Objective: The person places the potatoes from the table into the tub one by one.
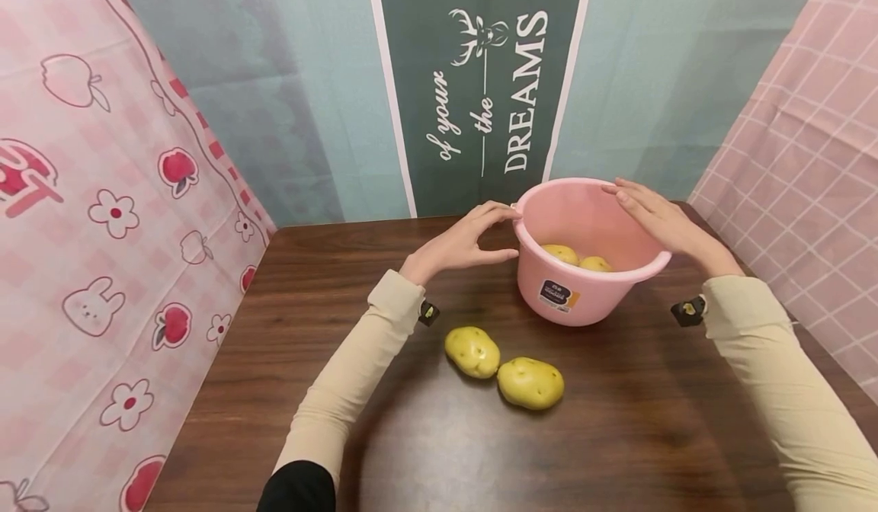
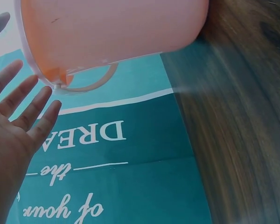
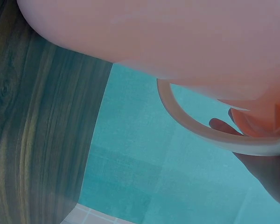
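A pink plastic bucket [image 1: 583, 299] with a label on its front stands toward the back right of the table. Inside it, potatoes [image 1: 561, 253] show over the near rim. My left hand [image 1: 466, 241] is at the bucket's left rim, fingers extended and thumb apart; the left wrist view shows the fingers [image 2: 35, 107] spread beside the rim. At the right rim is my right hand [image 1: 658, 215], its fingers stretched over the edge. In the right wrist view it is partly hidden behind the bucket's handle [image 3: 191, 126]. Two potatoes [image 1: 531, 383] lie on the table in front of the bucket.
The dark wood-grain table [image 1: 288, 360] ends at a teal and green curtain [image 1: 274, 100] with white lettering. A pink patterned cloth [image 1: 123, 268] hangs on the left, and a pink checked cloth [image 1: 809, 161] on the right, close to the right arm.
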{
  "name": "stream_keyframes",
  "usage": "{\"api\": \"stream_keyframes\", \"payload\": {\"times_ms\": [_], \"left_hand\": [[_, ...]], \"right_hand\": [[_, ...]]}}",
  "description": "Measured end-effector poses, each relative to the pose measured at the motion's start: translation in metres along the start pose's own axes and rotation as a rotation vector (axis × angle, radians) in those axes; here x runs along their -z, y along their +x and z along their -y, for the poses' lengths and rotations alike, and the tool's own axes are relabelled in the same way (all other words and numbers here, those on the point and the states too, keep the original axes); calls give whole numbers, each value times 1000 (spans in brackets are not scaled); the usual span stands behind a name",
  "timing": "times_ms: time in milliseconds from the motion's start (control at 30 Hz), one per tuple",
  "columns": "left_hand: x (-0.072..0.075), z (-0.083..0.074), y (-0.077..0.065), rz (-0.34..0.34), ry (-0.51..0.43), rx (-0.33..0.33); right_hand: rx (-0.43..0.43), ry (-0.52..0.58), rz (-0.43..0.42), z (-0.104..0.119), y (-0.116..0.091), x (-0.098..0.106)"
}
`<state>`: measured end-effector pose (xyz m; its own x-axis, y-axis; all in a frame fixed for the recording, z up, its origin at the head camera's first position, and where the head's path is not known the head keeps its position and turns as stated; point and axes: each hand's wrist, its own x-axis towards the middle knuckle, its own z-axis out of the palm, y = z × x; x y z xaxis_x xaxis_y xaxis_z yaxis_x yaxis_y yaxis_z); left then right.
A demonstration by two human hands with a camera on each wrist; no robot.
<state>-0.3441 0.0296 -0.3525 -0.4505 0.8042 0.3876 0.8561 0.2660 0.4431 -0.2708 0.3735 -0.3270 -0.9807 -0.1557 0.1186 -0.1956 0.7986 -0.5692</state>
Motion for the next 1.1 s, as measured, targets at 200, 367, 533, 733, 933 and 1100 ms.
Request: {"api": "stream_keyframes", "payload": {"times_ms": [200, 367, 533, 733, 933, 1100], "left_hand": [[-1, 3, -5, 12, 0, 10], [-3, 5, -12, 21, -9, 30], [-5, 6, -17, 39, -11, 40], [-5, 7, -20, 53, -3, 56], [-5, 10, -25, 76, -8, 56], [-7, 12, -31, 77, -7, 56]], "right_hand": [[-2, 10, -2, 0, -1, 2], [-12, 12, 8, -1, 0, 1], [8, 2, -4, -3, 0, 0], [16, -1, -8, -4, -1, 1], [8, 5, -11, -2, -1, 1], [16, 13, -15, 0, 0, 0]]}}
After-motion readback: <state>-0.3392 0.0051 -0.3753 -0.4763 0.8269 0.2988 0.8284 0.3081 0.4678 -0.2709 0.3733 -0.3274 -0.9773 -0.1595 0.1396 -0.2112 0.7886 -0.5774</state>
